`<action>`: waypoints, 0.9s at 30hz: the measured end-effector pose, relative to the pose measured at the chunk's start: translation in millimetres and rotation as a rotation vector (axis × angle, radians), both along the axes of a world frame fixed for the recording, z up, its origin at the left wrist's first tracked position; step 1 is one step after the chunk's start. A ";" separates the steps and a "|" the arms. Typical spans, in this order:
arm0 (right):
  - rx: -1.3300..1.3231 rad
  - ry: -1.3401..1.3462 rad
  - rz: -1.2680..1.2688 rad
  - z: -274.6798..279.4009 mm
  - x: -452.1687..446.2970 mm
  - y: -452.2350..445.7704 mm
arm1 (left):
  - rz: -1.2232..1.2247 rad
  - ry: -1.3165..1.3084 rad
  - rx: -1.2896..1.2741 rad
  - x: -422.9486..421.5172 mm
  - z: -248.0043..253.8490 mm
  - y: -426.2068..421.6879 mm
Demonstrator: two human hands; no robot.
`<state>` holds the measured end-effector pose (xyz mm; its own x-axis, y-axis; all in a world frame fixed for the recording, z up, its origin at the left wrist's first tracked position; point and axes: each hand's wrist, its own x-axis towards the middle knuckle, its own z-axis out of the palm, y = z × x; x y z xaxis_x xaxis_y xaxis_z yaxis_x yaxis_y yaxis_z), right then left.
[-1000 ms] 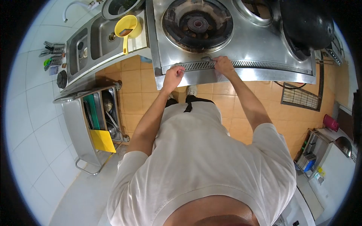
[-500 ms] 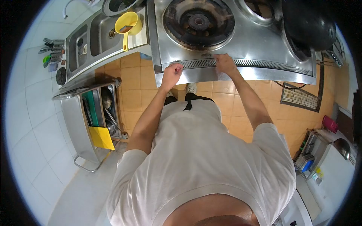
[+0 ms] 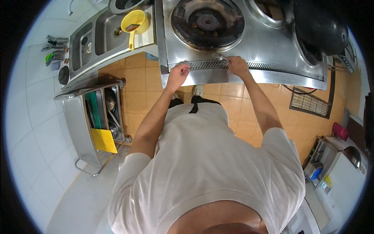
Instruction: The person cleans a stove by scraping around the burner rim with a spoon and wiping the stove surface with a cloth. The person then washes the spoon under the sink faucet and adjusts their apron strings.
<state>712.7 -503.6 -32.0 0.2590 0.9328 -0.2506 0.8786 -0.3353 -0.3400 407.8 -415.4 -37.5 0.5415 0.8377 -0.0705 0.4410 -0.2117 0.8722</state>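
Observation:
My right hand (image 3: 239,66) is closed at the front of the steel stove (image 3: 269,46), just above the slotted grille (image 3: 280,68). A small silvery thing like a spoon (image 3: 219,57) sticks out of its fingers to the left, close to the steel surface; its exact kind is unclear. My left hand (image 3: 178,76) is curled at the left end of the grille, over the stove's front edge. Whatever its fingers pinch, if anything, is too small to make out. Beyond both hands lies the round, blackened wok burner (image 3: 207,22).
A black wok (image 3: 321,29) rests at the stove's right. Left of the stove, a yellow dipper (image 3: 135,21) stands on the counter beside the steel sink (image 3: 112,46). A rack with a yellow board (image 3: 104,140) is at lower left, above an orange tiled floor (image 3: 136,80).
My right hand has shifted slightly right, and the silvery thing in it shows more clearly. My left hand stays almost in place. The view has tilted a little.

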 end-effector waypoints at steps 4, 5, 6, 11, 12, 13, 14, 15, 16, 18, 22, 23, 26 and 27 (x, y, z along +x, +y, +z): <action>0.008 0.074 -0.044 -7.3 6.1 0.6 | -0.022 0.025 0.002 -2.9 -0.4 1.3; -0.012 0.100 -0.043 -3.1 7.6 -0.6 | -0.030 0.056 -0.011 -3.8 0.6 1.5; -0.032 0.125 -0.040 2.8 6.1 -1.1 | -0.037 0.088 -0.022 -5.0 3.4 2.0; 0.029 0.407 -0.160 0.0 -3.6 -18.9 | -0.071 0.113 -0.008 -8.1 5.4 4.8; 0.040 0.440 -0.189 1.1 -7.9 -22.4 | -0.096 0.067 0.030 -8.1 4.7 5.9; 0.131 0.450 -0.170 -3.2 -12.9 -26.4 | -0.120 0.021 0.068 -8.4 4.2 6.4; 0.128 0.577 -0.231 -4.8 -18.6 -28.5 | -0.084 -0.034 -0.001 -6.4 3.6 4.6; 0.127 0.706 -0.292 -5.1 -26.1 -28.4 | -0.047 -0.088 -0.068 -1.9 2.0 1.1; 0.126 0.836 -0.352 -7.9 -33.7 -27.8 | -0.010 -0.142 -0.135 1.5 -3.3 -2.0; 0.136 1.069 -0.488 -4.0 -54.9 -24.4 | 0.003 -0.163 -0.475 9.0 -0.6 -2.9; 0.062 1.246 -0.681 29.1 -108.1 -19.6 | 0.052 -0.216 -0.818 29.7 26.2 -10.8; 0.083 1.269 -0.666 19.1 -119.4 -23.3 | 0.075 -0.213 -0.828 33.2 25.5 -14.7; 0.110 1.304 -0.653 20.1 -144.3 -31.4 | 0.154 -0.230 -0.832 38.1 32.6 -26.7; 0.118 1.314 -0.658 27.2 -152.8 -34.2 | 0.178 -0.235 -0.828 36.0 37.6 -30.3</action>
<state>559.9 -537.8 -4.8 0.2866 0.7712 -0.5685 -0.3719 -0.4573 -0.8078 443.8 -445.7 0.1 0.4847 0.6400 -0.5962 0.1974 0.5840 0.7874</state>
